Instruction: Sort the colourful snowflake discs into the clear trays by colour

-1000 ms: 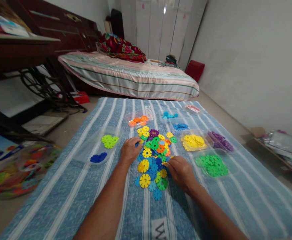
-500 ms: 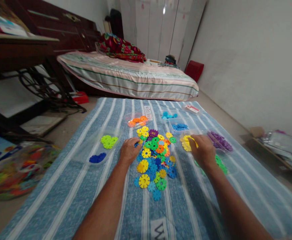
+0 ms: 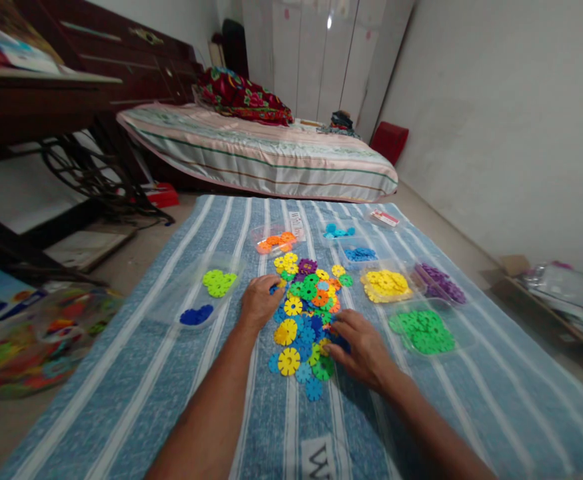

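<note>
A heap of mixed plastic snowflake discs (image 3: 307,313) lies in the middle of a blue striped mat (image 3: 146,373). My left hand (image 3: 258,300) rests curled on the heap's left edge with a blue disc showing at its fingertips. My right hand (image 3: 364,347) lies on the heap's lower right side, fingers bent down onto blue and yellow discs. Clear trays ring the heap: yellow discs (image 3: 386,283), green discs (image 3: 424,331), purple discs (image 3: 438,280), blue discs (image 3: 360,253), orange discs (image 3: 274,241), lime discs (image 3: 218,282) and dark blue discs (image 3: 196,315).
A low mattress (image 3: 261,157) with a red floral bundle lies beyond the mat. A dark wooden table (image 3: 46,100) stands at the left, a clear bag of colourful discs (image 3: 36,333) on the floor below it. Clutter sits by the right wall (image 3: 561,287).
My right hand went from the heap to the yellow tray, then came back to the heap's lower right side. My left hand stayed at the heap's left edge.
</note>
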A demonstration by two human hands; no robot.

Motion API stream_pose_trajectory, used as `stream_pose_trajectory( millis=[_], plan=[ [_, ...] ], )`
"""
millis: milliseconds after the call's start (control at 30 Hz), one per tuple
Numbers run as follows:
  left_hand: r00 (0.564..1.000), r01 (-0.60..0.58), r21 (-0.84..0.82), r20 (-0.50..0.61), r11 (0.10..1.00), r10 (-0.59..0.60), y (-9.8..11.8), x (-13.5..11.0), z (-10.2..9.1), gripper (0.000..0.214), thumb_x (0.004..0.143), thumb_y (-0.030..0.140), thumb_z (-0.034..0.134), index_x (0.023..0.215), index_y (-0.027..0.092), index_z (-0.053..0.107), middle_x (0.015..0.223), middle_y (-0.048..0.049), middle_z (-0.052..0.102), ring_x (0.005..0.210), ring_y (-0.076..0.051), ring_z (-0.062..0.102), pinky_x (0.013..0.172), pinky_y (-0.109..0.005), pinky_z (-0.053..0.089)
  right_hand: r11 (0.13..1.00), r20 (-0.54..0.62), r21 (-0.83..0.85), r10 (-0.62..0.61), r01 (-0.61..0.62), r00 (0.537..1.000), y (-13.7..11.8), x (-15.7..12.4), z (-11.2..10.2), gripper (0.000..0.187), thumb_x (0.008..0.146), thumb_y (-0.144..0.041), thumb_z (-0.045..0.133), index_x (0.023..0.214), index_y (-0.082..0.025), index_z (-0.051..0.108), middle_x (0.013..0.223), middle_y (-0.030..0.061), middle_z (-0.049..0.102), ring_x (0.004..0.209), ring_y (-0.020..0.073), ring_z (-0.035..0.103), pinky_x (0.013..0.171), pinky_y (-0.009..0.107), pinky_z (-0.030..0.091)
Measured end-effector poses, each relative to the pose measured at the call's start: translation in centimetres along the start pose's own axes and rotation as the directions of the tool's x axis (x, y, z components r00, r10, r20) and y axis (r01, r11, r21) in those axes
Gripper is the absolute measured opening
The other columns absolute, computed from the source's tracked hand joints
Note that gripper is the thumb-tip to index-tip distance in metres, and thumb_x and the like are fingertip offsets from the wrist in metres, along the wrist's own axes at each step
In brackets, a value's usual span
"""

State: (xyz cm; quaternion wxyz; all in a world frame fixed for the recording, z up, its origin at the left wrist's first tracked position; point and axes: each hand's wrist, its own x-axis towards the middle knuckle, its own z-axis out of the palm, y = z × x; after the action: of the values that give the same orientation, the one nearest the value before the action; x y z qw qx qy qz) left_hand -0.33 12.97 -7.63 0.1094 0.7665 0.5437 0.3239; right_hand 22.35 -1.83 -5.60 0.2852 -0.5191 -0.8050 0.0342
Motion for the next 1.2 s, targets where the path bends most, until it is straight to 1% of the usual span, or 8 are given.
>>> stream_pose_trajectory(
  millis=[100, 167, 333, 533, 800, 967, 1100, 1200],
  plan=[
    [1.0, 0.003, 0.003, 0.003, 1.0, -0.003, 0.1, 0.0, -0.1, 0.019, 0.076, 0.028, 0.057, 0.089, 0.022, 0.069, 0.107, -0.0047, 0.072, 0.103, -0.022, 0.063, 0.097, -0.035, 0.046, 0.999, 0.02, -0.047, 0.015, -0.014, 1.0, -0.7, -0.3, 0.8, 0.031, 0.081, -0.033, 0.066, 0.108, -0.017, 0.063, 0.118, 0.0145, 0.06, 0.116, 0.0303, 0.051, 0.095, 0.045, 0.046],
    [1.0, 0.003, 0.002, 0.003, 1.0, -0.003, 0.2, 0.0, -0.1, 0.019, 0.076, 0.028, 0.056, 0.089, 0.022, 0.069, 0.107, -0.0042, 0.073, 0.104, -0.022, 0.063, 0.097, -0.035, 0.046, 0.997, 0.017, -0.074, 0.034, -0.032, 0.999, -1.0, -0.4, 1.3, 0.03, 0.081, -0.028, 0.064, 0.109, -0.018, 0.062, 0.12, 0.0143, 0.059, 0.118, 0.0304, 0.05, 0.096, 0.047, 0.046],
    [1.0, 0.012, -0.008, 0.002, 1.0, -0.012, 0.1, 0.0, 0.0, 0.02, 0.075, 0.027, 0.056, 0.089, 0.021, 0.069, 0.106, -0.0051, 0.073, 0.103, -0.022, 0.064, 0.098, -0.036, 0.046, 0.996, 0.009, -0.064, 0.056, -0.055, 0.998, -1.1, -0.3, 1.5, 0.022, 0.083, -0.022, 0.062, 0.105, -0.02, 0.063, 0.114, 0.0116, 0.062, 0.116, 0.0275, 0.052, 0.097, 0.044, 0.046],
    [1.0, 0.005, -0.004, -0.002, 1.0, -0.005, 0.1, 0.0, 0.0, 0.02, 0.075, 0.028, 0.056, 0.089, 0.022, 0.069, 0.106, -0.0044, 0.073, 0.103, -0.022, 0.064, 0.097, -0.037, 0.046, 0.998, 0.021, -0.024, 0.052, -0.051, 0.998, -1.0, -0.3, 1.1, 0.011, 0.082, -0.02, 0.062, 0.093, -0.019, 0.063, 0.109, 0.0105, 0.063, 0.107, 0.0251, 0.056, 0.092, 0.04, 0.049],
    [1.0, 0.013, 0.0, 0.013, 1.0, -0.013, 0.2, 0.1, -0.1, 0.021, 0.076, 0.029, 0.055, 0.09, 0.021, 0.069, 0.108, -0.006, 0.072, 0.105, -0.022, 0.063, 0.098, -0.036, 0.046, 0.998, -0.021, 0.024, 0.06, -0.06, 0.998, -0.3, -0.8, 1.5, 0.014, 0.082, -0.02, 0.06, 0.096, -0.018, 0.063, 0.108, 0.0108, 0.063, 0.106, 0.0244, 0.056, 0.092, 0.039, 0.048],
    [1.0, 0.011, 0.004, 0.013, 1.0, -0.011, 0.1, 0.1, 0.0, 0.02, 0.076, 0.029, 0.055, 0.09, 0.023, 0.069, 0.109, -0.0043, 0.072, 0.105, -0.021, 0.063, 0.098, -0.036, 0.045, 0.993, -0.029, 0.08, 0.093, -0.09, 0.995, -0.6, -0.8, 1.1, 0.009, 0.086, -0.022, 0.055, 0.089, -0.02, 0.064, 0.103, 0.0091, 0.065, 0.102, 0.0215, 0.058, 0.09, 0.035, 0.048],
    [1.0, -0.001, -0.001, 0.008, 1.0, 0.001, 0.0, 0.1, 0.0, 0.019, 0.076, 0.029, 0.056, 0.089, 0.024, 0.069, 0.108, -0.0043, 0.072, 0.105, -0.022, 0.063, 0.098, -0.036, 0.046, 0.981, -0.006, 0.159, 0.116, -0.114, 0.993, -1.1, -0.6, 0.4, 0.013, 0.087, -0.023, 0.054, 0.08, -0.021, 0.064, 0.098, 0.0072, 0.066, 0.093, 0.0195, 0.061, 0.083, 0.033, 0.051],
    [1.0, -0.004, -0.008, 0.005, 1.0, 0.004, 0.1, 0.0, -0.1, 0.018, 0.076, 0.029, 0.056, 0.088, 0.024, 0.069, 0.106, -0.0038, 0.073, 0.103, -0.022, 0.064, 0.098, -0.037, 0.046, 0.978, -0.077, 0.177, 0.122, -0.107, 0.989, -0.1, 0.2, -1.0, 0.016, 0.088, -0.025, 0.053, 0.078, -0.022, 0.064, 0.096, 0.0071, 0.067, 0.091, 0.0191, 0.062, 0.081, 0.033, 0.052]
  ],
)
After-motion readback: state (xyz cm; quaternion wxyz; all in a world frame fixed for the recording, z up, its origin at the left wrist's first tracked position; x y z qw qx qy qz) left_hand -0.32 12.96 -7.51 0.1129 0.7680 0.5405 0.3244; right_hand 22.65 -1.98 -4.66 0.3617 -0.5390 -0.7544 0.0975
